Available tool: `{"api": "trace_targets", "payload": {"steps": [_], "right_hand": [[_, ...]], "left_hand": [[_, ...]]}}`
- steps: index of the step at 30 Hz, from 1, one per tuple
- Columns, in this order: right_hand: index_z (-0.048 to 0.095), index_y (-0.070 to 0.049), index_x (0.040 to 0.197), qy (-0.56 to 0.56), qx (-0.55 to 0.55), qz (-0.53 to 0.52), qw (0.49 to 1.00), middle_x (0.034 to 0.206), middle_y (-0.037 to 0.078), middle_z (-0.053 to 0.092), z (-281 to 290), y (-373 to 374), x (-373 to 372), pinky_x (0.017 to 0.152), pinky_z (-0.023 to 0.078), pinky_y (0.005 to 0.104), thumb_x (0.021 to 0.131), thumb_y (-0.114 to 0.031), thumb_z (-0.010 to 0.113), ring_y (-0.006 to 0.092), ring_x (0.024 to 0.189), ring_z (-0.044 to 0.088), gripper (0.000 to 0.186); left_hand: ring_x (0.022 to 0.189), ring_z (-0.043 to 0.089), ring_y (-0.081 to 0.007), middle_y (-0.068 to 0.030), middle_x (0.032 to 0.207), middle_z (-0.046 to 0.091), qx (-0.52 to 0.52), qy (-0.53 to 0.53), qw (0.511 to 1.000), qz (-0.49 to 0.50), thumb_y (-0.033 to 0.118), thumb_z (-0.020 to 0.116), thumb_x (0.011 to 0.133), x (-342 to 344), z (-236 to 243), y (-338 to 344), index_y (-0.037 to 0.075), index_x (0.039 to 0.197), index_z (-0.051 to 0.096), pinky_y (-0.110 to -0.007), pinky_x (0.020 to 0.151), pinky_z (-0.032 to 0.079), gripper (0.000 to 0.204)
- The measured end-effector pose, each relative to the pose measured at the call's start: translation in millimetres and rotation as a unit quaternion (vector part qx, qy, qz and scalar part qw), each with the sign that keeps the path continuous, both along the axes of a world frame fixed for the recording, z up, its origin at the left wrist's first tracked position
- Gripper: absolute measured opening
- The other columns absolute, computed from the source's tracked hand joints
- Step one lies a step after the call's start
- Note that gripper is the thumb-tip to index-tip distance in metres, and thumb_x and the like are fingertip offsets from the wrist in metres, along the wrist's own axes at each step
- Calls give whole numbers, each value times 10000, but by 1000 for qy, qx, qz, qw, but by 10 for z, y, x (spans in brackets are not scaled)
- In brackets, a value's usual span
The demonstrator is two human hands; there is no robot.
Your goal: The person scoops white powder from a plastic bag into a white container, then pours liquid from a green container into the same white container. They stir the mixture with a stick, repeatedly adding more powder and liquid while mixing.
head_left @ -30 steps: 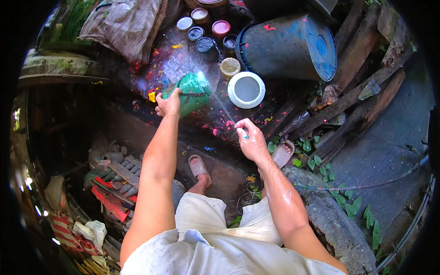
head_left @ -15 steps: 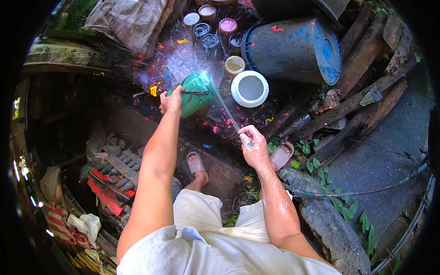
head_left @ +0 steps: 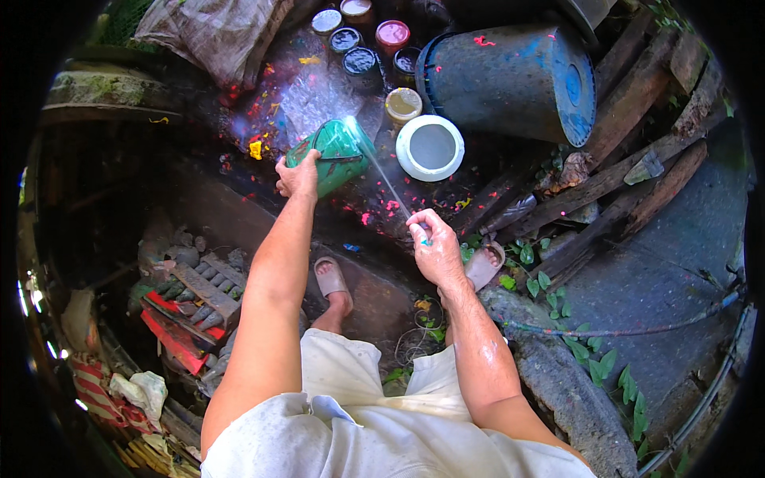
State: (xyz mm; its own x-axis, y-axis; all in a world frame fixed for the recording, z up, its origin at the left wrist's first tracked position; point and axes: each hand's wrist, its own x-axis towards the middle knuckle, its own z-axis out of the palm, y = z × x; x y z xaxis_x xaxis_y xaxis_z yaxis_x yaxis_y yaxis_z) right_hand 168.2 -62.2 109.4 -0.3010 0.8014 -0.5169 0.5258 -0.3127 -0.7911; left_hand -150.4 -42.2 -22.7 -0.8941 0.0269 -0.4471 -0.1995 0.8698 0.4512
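Observation:
My left hand [head_left: 297, 175] grips a tilted green cylindrical container [head_left: 343, 167] with a dark wire handle. My right hand [head_left: 430, 243], lower and to its right, is closed with fingers pinched at one end of a thin pale streak [head_left: 388, 185], which reaches the container's top in bright splashing and mist; whether it is a rod or a jet of liquid I cannot make out. Right of the green container stands a white container [head_left: 406, 159] with grey inside. A tan-filled jar [head_left: 404, 107] is behind it, among several jars of white, dark and pink [head_left: 392, 33] contents.
A large dark bucket [head_left: 498, 88] lies on its side behind the white container, beside stacked weathered planks [head_left: 606, 179]. A crumpled sack [head_left: 203, 36] is at upper left, debris [head_left: 183, 319] at lower left. A hose [head_left: 637, 325] crosses grey ground at right, near a rock [head_left: 558, 382] and leafy plants.
My hands keep their grips and nearly the same places, with the green container still tilted and mist at its top. The view has shifted slightly between frames.

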Motion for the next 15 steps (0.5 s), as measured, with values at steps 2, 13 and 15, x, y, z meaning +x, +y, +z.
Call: {"api": "trace_targets", "payload": {"steps": [2,13,15], "right_hand": [[697,-84,1112,-10,-7,-6,1000,868,152,748,-2,-1,20,786,576,446,1052,-132,668,330,849,766,82],[699,-104,1122,-35,-14,10,999,858,148,754,-272,-136,145,769,578,449,1053,-149,679,344,843,774,85],[702,-104,1120,-25,-18,6,1000,852,150,753,-213,-101,110,765,578,449,1053,-148,679,347,834,773,83]], "left_hand": [[1465,449,-424,-281,1571,469,-20,9,1000,-9,501,951,617,50,-103,-6,235,1639,443,-524,1239,401,1172],[1472,444,-468,-318,1569,448,-26,14,999,-40,488,955,674,-15,-569,-182,299,1685,377,-556,1239,401,1180],[1487,444,-467,-310,1586,445,-16,-14,998,-56,477,956,688,-86,-570,-243,308,1700,356,-554,1243,402,1189]]}}
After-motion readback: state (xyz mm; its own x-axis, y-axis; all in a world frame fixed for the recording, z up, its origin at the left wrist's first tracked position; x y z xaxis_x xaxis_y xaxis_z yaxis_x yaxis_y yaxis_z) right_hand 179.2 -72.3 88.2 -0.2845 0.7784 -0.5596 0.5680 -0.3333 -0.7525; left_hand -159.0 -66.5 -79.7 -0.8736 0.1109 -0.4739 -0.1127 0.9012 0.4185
